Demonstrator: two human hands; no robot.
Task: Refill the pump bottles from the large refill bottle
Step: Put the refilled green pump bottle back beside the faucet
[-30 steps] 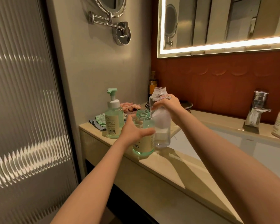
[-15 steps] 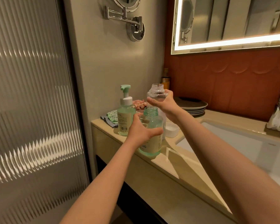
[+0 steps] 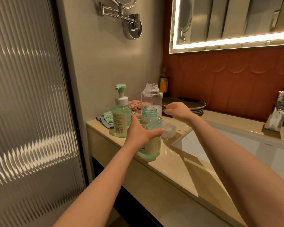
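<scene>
An uncapped green bottle (image 3: 152,126) with a beige label stands near the front edge of the beige counter (image 3: 170,163). My left hand (image 3: 141,133) grips it round the shoulder. Right behind it the large clear refill bottle (image 3: 152,97) stands upright and uncapped, with nobody holding it. My right hand (image 3: 175,110) hovers just to the right of the clear bottle, fingers loosely curled and holding nothing. A second green bottle (image 3: 121,118) with its pump head on stands to the left.
A white cap (image 3: 168,130) lies right of the green bottle, at the sink basin's (image 3: 236,145) corner. Dark stacked plates (image 3: 192,105), an amber bottle (image 3: 163,82), a green cloth (image 3: 107,116) and a faucet (image 3: 281,108) are further back. A ribbed glass door (image 3: 28,112) stands on the left.
My right hand let go of the clear refill bottle and drew back to the right; the bottle now stands alone on the counter. My left hand still holds the green bottle.
</scene>
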